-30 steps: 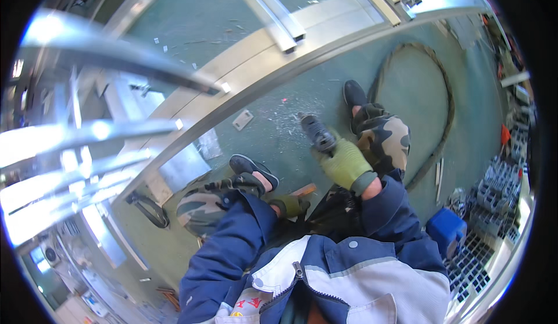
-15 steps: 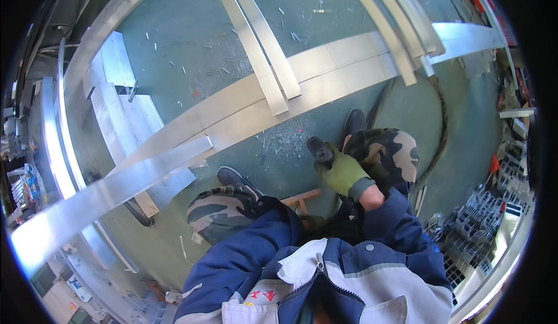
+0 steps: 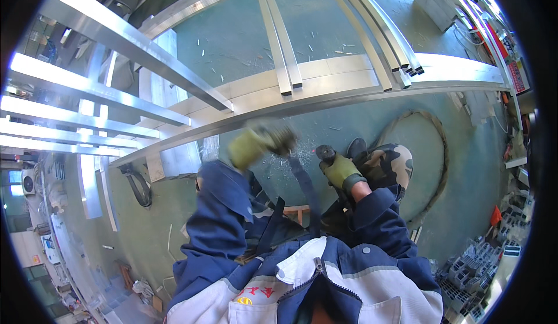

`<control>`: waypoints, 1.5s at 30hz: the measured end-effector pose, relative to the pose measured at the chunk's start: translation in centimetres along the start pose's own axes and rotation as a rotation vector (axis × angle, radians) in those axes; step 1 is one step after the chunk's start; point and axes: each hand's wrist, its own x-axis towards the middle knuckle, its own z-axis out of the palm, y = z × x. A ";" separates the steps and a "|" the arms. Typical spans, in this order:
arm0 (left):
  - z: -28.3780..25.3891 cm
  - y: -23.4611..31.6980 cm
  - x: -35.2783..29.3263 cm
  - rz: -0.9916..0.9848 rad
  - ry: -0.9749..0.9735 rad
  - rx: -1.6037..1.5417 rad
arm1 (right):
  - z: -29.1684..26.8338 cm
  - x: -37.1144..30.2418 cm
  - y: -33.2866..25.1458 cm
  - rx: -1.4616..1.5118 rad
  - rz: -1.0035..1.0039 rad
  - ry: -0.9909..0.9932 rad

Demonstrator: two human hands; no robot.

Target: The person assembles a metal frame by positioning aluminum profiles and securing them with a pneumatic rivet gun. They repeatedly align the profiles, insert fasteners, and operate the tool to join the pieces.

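My right hand [image 3: 343,174], in a yellow-green glove, is closed around a black hand tool [image 3: 326,153] in front of my right knee. Only the tool's rounded end shows, so its exact kind is unclear. My left hand [image 3: 251,145], gloved alike, is smeared by motion just on my side of the metal frame [image 3: 325,94]. A dark strap [image 3: 303,184] runs from beside its blurred fingers down toward my lap; whether they grip it cannot be told. Several silver bars [image 3: 157,56] reach from the frame toward the left.
Paired bars [image 3: 278,39] and a bundle of tubes [image 3: 372,27] lie across the frame's far side. A cable loop [image 3: 444,143] rests on the floor at right. Stacked metal profiles [image 3: 474,274] stand at lower right. Metal shavings litter the green floor.
My left hand has come up into view near the frame, with the dark strap below it. The view has shifted, showing more bars at left. My right hand still holds the black tool.
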 end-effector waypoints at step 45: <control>-3.2 6.3 7.1 0.473 0.529 0.325 | 1.2 0.5 1.7 0.097 0.002 -0.046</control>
